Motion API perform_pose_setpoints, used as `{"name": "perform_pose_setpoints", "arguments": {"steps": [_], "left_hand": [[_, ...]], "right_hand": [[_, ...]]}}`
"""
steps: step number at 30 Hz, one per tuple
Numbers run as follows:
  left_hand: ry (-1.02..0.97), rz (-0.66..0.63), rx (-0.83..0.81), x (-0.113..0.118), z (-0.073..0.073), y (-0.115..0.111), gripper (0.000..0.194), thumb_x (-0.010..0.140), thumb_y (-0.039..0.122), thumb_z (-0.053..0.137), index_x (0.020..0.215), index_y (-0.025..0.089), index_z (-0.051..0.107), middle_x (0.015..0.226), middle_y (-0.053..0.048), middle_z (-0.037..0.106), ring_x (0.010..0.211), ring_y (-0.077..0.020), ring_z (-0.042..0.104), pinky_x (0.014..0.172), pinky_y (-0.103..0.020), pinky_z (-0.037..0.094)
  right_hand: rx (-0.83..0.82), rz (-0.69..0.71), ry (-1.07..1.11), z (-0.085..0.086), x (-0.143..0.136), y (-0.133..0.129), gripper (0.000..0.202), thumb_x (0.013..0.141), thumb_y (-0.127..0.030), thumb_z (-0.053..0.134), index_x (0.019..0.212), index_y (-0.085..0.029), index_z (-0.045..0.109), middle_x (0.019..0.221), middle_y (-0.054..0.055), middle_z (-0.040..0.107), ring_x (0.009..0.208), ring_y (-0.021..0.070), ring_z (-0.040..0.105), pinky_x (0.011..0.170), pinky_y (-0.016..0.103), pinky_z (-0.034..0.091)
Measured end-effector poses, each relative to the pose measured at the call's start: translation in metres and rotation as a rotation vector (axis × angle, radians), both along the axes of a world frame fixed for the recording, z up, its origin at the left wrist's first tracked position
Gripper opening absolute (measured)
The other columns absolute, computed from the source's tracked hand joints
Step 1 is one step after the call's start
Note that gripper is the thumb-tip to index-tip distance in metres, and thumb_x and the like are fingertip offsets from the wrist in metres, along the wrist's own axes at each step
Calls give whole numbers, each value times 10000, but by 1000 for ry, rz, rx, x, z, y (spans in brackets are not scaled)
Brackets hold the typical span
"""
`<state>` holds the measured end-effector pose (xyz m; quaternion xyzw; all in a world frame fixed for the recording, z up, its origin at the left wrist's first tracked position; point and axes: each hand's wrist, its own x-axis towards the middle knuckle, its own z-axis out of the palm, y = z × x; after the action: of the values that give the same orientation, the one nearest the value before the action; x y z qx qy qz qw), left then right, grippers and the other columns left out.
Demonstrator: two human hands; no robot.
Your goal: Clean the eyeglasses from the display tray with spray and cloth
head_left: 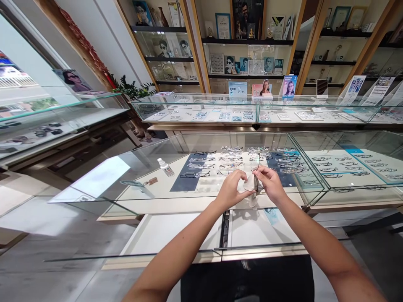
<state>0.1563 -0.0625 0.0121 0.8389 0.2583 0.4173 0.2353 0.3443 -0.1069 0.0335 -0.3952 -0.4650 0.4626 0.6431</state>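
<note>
Over the glass counter, my right hand (270,183) pinches a pair of eyeglasses (255,161) with a thin dark frame, held upright. Facing it, my left hand (232,188) has its thumb and fingers closed on a pale grey cloth (250,184). The cloth lies against the lower part of the glasses and hangs down between the hands. My fingers and the cloth hide part of the frame. A white spray bottle (165,167) stands on the countertop, left of my hands.
Rows of eyeglasses (199,165) lie inside the glass display case (126,197) beneath my hands. Another case (352,197) adjoins it at the right. Below the front glass is a white drawer (176,228). A brown tag (151,181) lies left of the bottle.
</note>
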Motion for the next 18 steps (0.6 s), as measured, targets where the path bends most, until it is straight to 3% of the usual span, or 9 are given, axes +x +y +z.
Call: {"name": "perform_pose_setpoints", "arguments": {"steps": [3,6,8,12,16,18], "left_hand": [[27,-34,118,2,-1,-1,111,927,303,679,964,232,603,994,-68,705,952,-242,657,880,-370,482],[-58,-43,120,1,0,-1,39,951,251,611,972,225,630,1007,-78,726,970,-237,665,895,-369,482],[-158,-47,-22,1,2,0,96,964,302,607,919,219,623,984,-79,721,953,-234,656,895,-370,481],[-281,-156,-457,0,4,3,336,950,508,625,814,202,598,840,-53,666,817,-212,615,818,-352,483],[-269,-221,-581,3,1,7,537,977,682,501,758,196,567,683,-22,574,652,-186,564,705,-343,485],[-282,-196,-598,5,-2,7,539,964,708,556,792,197,561,673,7,532,627,-160,514,681,-318,458]], "right_hand": [[14,-14,-7,0,3,1,476,676,-657,934,731,-238,715,793,-4,616,769,165,555,724,290,472],[30,-28,-18,0,5,3,463,692,-643,928,739,-236,714,797,-4,613,769,164,547,719,291,465],[41,-36,-30,0,6,3,451,701,-627,929,742,-233,715,811,1,620,777,166,546,721,293,460],[66,-46,-55,1,5,2,431,728,-604,922,746,-228,712,817,2,616,790,168,541,735,298,457],[68,-7,-66,2,3,-1,444,750,-615,904,742,-225,692,801,-2,598,776,165,540,740,303,458],[61,25,-64,2,3,-2,450,750,-620,903,741,-224,691,798,-3,592,761,162,536,720,300,453]]}}
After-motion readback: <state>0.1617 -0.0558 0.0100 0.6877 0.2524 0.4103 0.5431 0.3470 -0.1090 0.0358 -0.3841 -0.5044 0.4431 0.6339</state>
